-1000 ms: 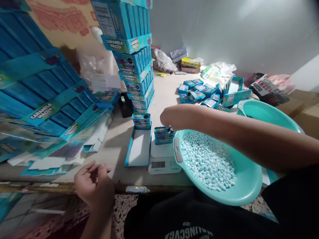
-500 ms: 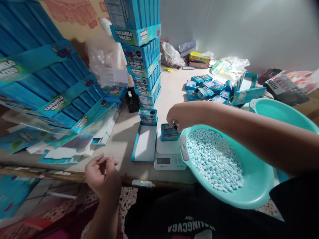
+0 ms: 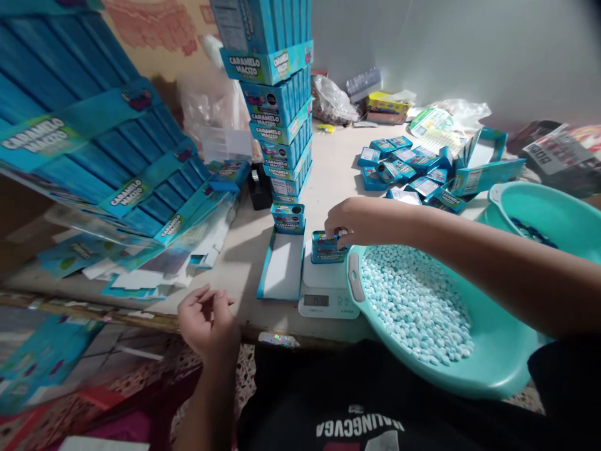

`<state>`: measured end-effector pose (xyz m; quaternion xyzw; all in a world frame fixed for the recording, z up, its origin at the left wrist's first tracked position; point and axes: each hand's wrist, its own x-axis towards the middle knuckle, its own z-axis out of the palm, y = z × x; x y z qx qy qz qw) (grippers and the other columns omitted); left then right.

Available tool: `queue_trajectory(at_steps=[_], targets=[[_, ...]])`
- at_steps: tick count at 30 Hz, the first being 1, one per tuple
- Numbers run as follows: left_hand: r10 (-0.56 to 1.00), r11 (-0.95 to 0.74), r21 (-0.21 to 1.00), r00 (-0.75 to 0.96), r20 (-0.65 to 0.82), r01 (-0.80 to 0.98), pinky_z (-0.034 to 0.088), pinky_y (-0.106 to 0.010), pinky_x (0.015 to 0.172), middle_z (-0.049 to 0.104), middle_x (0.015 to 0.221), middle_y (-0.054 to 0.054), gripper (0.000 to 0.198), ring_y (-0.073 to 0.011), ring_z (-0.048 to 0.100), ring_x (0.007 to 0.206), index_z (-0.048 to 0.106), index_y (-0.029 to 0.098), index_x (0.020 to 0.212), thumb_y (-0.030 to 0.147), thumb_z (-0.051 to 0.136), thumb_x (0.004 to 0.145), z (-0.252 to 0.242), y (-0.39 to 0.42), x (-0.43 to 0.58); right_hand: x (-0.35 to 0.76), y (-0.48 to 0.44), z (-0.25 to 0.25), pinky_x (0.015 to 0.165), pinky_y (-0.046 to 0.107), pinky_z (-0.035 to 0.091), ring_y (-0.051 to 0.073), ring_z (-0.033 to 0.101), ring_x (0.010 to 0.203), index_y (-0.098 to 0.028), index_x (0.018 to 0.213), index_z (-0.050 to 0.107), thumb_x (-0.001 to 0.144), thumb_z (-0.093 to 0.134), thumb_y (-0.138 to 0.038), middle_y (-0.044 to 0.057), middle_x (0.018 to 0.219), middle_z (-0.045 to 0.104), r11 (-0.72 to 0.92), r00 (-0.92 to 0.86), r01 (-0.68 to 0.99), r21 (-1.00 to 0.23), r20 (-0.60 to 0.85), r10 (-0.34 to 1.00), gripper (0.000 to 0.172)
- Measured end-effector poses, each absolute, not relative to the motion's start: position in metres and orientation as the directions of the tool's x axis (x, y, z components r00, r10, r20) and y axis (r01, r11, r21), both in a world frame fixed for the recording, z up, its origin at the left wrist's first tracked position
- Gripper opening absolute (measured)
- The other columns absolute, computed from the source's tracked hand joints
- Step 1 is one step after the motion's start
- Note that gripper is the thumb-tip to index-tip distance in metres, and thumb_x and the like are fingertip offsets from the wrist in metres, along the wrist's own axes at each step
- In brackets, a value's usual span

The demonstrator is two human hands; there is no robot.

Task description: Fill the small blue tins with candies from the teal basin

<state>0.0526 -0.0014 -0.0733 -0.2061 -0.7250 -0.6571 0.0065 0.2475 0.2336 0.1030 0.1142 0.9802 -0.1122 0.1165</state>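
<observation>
My right hand (image 3: 342, 222) is over a small blue candy box (image 3: 323, 249), its fingers closed around a few pale candies by the box's top. That box stands upright on a white kitchen scale (image 3: 328, 307) with a small digital display. Left of the scale lies a shallow blue-edged display tray (image 3: 282, 272), with one filled-looking box (image 3: 288, 217) standing at its far end. A turquoise tub (image 3: 504, 369) of pale blue and white candies (image 3: 417, 304) sits under my right forearm. Near the table's front edge hovers my left hand (image 3: 209, 322), loosely curled, fingers apart and nothing visible in it.
Stacked display trays of boxes (image 3: 277, 113) rise behind the tray, beside a black tape dispenser (image 3: 260, 186). More stacks (image 3: 89, 134) lean at left above cardboard scraps (image 3: 154, 275). Loose boxes (image 3: 406, 164) lie at the back right, near a second turquoise tub (image 3: 554, 207).
The whole view has shifted slightly, so things sit farther right. My right hand remains at the box on the scale, with pale candies now showing in its fingers. The left hand keeps its pose.
</observation>
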Motion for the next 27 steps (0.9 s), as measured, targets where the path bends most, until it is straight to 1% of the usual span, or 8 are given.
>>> queue_trajectory(at_steps=[4,12,16,18,20,23,25,27], targets=[[0.296,0.047,0.942,-0.906,0.304,0.332,0.051,-0.028,0.059,0.059,0.077,-0.001,0.036,-0.0132,0.062,0.059,0.055,0.012,0.105,0.03,0.067,0.076,-0.075,-0.001,0.052,0.25,0.234,0.103,0.077,0.031,0.046,0.018,0.063,0.084,-0.018,0.102,0.074,0.085,0.068,-0.016,0.006,0.095,0.072,0.94,-0.948,0.251,-0.23,-0.255,0.191,0.018],[0.326,0.071,0.928,-0.888,0.325,0.366,0.05,-0.026,0.058,0.059,0.078,-0.001,0.037,-0.0127,0.062,0.06,0.055,0.012,0.107,0.029,0.066,0.077,-0.074,0.0,0.055,0.262,0.23,0.108,0.089,0.034,0.049,0.02,0.064,0.097,-0.018,0.105,0.072,0.09,0.062,-0.016,0.006,0.105,0.07,0.943,-0.954,0.238,-0.232,-0.239,0.182,0.018],[0.335,0.097,0.926,-0.888,0.314,0.364,0.05,-0.028,0.06,0.057,0.078,0.0,0.036,-0.0142,0.062,0.062,0.053,0.014,0.107,0.029,0.065,0.078,-0.074,0.0,0.056,0.28,0.224,0.105,0.092,0.036,0.05,0.021,0.063,0.102,-0.019,0.107,0.071,0.091,0.055,-0.014,0.007,0.114,0.067,0.941,-0.944,0.303,-0.15,-0.183,0.275,0.023],[0.333,0.111,0.924,-0.89,0.313,0.367,0.051,-0.029,0.062,0.056,0.078,0.0,0.035,-0.0146,0.062,0.063,0.051,0.015,0.108,0.031,0.064,0.079,-0.076,0.0,0.055,0.295,0.219,0.105,0.096,0.04,0.049,0.024,0.062,0.107,-0.019,0.109,0.071,0.091,0.051,-0.015,0.008,0.12,0.064,0.936,-0.935,0.343,-0.078,-0.122,0.332,0.026],[0.326,0.115,0.921,-0.89,0.318,0.372,0.051,-0.029,0.063,0.055,0.079,0.0,0.034,-0.0145,0.062,0.064,0.05,0.016,0.108,0.031,0.062,0.08,-0.078,0.0,0.054,0.317,0.215,0.105,0.1,0.046,0.048,0.027,0.061,0.113,-0.019,0.113,0.069,0.093,0.048,-0.019,0.01,0.127,0.061,0.926,-0.926,0.374,-0.051,-0.072,0.37,0.029],[0.327,0.103,0.919,-0.886,0.33,0.38,0.05,-0.029,0.063,0.053,0.08,0.001,0.034,-0.0137,0.06,0.062,0.049,0.016,0.107,0.032,0.062,0.08,-0.08,0.001,0.052,0.361,0.212,0.101,0.105,0.046,0.047,0.029,0.058,0.12,-0.021,0.116,0.068,0.096,0.05,-0.033,0.011,0.134,0.058,0.89,-0.901,0.433,-0.147,-0.043,0.431,0.03],[0.333,0.092,0.919,-0.881,0.335,0.384,0.05,-0.03,0.062,0.053,0.081,0.001,0.034,-0.0131,0.059,0.061,0.05,0.015,0.105,0.032,0.063,0.079,-0.08,0.002,0.051,0.394,0.212,0.091,0.104,0.045,0.048,0.028,0.06,0.118,-0.022,0.12,0.067,0.093,0.056,-0.042,0.012,0.131,0.061,0.815,-0.847,0.53,-0.234,-0.107,0.521,0.036],[0.344,0.088,0.918,-0.877,0.336,0.386,0.05,-0.03,0.062,0.054,0.082,0.001,0.033,-0.0128,0.059,0.06,0.05,0.015,0.104,0.031,0.063,0.079,-0.081,0.002,0.05,0.424,0.21,0.075,0.104,0.045,0.049,0.028,0.061,0.116,-0.024,0.128,0.064,0.088,0.064,-0.045,0.012,0.132,0.061,0.71,-0.768,0.64,-0.292,-0.221,0.601,0.045]])
